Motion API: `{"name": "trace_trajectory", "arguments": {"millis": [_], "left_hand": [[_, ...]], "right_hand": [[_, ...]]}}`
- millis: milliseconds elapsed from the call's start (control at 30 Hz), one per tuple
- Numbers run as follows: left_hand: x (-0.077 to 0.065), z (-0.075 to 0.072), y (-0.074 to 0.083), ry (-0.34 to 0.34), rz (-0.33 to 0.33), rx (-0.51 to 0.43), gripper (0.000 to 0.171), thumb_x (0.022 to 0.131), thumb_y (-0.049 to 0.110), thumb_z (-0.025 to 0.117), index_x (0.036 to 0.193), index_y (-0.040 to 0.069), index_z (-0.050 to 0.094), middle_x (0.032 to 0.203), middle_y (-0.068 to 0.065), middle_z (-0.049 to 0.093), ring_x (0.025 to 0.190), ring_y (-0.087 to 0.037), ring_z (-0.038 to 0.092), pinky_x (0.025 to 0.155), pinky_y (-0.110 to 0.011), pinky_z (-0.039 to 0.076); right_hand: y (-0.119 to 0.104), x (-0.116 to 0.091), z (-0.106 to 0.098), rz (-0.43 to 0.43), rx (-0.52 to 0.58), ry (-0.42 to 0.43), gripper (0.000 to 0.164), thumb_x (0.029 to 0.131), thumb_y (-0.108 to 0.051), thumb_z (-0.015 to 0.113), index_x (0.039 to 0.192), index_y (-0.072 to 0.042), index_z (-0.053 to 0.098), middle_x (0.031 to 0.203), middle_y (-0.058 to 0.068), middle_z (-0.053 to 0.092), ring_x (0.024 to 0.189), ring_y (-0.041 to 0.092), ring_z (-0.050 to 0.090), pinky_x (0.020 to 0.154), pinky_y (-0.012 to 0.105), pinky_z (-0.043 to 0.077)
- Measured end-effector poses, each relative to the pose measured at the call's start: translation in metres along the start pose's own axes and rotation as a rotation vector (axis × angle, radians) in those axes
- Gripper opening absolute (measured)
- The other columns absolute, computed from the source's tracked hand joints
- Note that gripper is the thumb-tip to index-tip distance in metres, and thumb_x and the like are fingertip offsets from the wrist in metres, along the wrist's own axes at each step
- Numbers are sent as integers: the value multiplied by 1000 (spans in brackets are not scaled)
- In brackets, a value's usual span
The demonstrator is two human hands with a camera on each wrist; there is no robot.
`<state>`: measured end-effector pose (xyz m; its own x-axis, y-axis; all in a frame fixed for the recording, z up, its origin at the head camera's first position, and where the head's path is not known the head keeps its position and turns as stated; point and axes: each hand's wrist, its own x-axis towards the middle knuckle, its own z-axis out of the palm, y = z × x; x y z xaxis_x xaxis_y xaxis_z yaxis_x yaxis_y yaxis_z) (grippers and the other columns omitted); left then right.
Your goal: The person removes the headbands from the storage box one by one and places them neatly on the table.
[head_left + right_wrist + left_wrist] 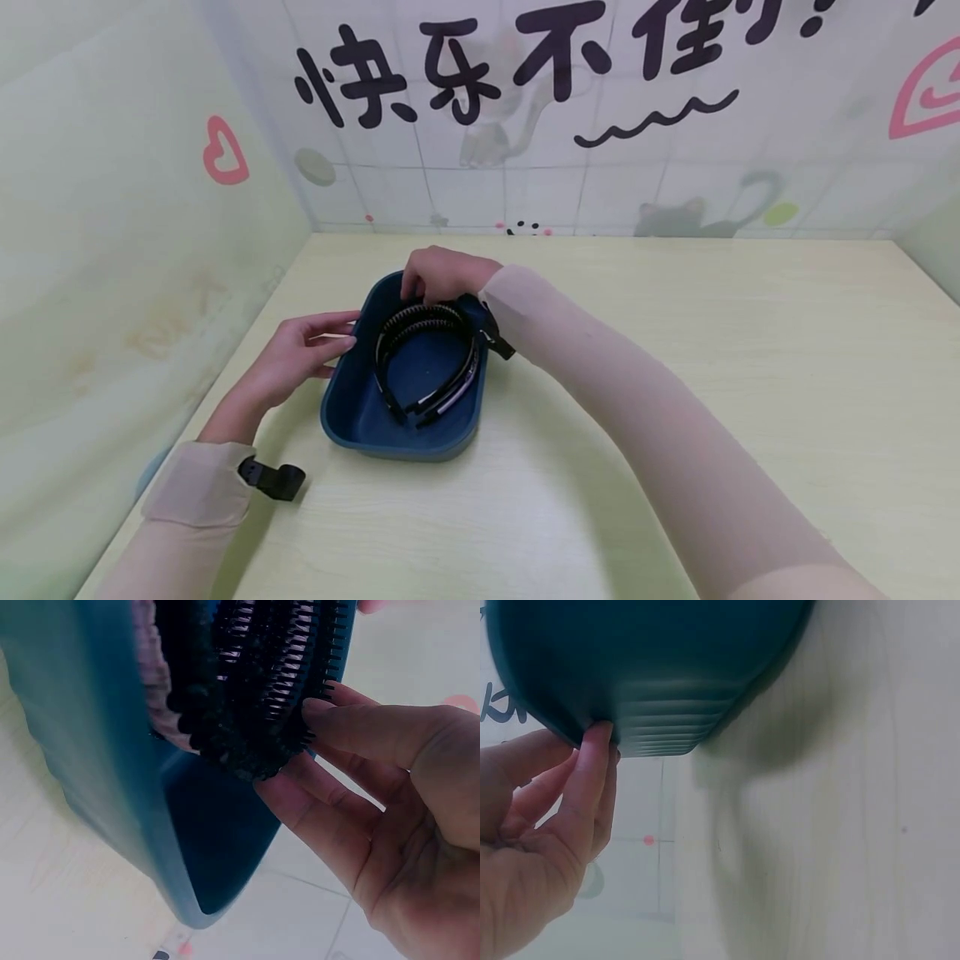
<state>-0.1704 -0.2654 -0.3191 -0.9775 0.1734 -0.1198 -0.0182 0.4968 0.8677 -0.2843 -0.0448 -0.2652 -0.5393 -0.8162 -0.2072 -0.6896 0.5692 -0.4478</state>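
Observation:
Several dark headbands [465, 371] with toothed inner sides lie together in a deep blue plastic bin [405, 452], their open ends toward the near side. My right hand [448, 273] reaches over the bin's far end and pinches the curved top of the headbands. In the right wrist view, thumb and fingers of the right hand [390, 787] meet around the dark, textured bands [240, 750]; a pinkish ruffled band [156, 682] lies alongside. My left hand [292, 354] touches the bin's left side with fairly straight fingers [592, 761] against the outer wall.
The bin stands on a pale wood-grain table [675, 400], left of the middle. A printed curtain [480, 192] with large black characters hangs behind the table, and another pale sheet [135, 275] lines the left side. Each wrist wears a black strap [273, 479].

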Motion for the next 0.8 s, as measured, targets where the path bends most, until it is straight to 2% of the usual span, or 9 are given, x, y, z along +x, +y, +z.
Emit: {"name": "trace_trajectory", "arguments": {"millis": [300,800], "left_hand": [[2,-1,-1,3,6,1,52,91,27,59,137,7,44,125,-18,49,104,-17,56,71,-31,51],[0,-1,-2,4,15,-19,52,91,25,59,137,6,43,125,-18,48,98,-8,56,70,-31,52]], "right_hand": [[1,-5,-6,-18,-5,15,35,83,7,59,115,-8,64,112,5,61,103,16,55,85,23,44],[0,-12,-12,-69,-31,39,35,84,9,57,115,-6,64,112,6,62,102,15,56,86,22,42]]}}
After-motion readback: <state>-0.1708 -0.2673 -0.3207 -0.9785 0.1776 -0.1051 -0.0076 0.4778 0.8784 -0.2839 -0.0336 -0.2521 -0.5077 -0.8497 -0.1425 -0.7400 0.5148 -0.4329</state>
